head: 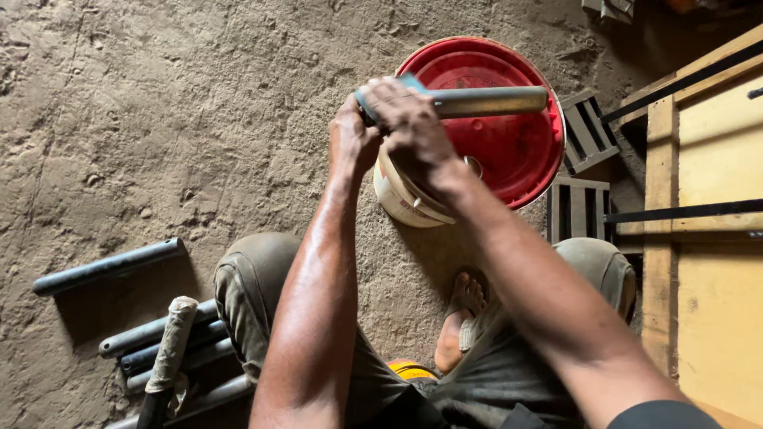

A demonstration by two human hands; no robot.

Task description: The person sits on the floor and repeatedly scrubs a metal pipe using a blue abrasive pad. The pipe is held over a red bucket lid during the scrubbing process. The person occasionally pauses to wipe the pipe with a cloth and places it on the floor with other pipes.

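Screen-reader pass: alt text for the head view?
Both hands, left and right, grip one end of a grey metal pipe held over a red plastic bucket on a dirt floor. More dark pipes lie lower left.

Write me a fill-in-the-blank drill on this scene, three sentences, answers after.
1. Both hands, left hand and right hand, grip a grey pipe above a round ____ plastic bucket.
2. Several dark pipes lie on the ____ floor.
3. The person's visible foot is ____.

Answers: red; sandy; bare
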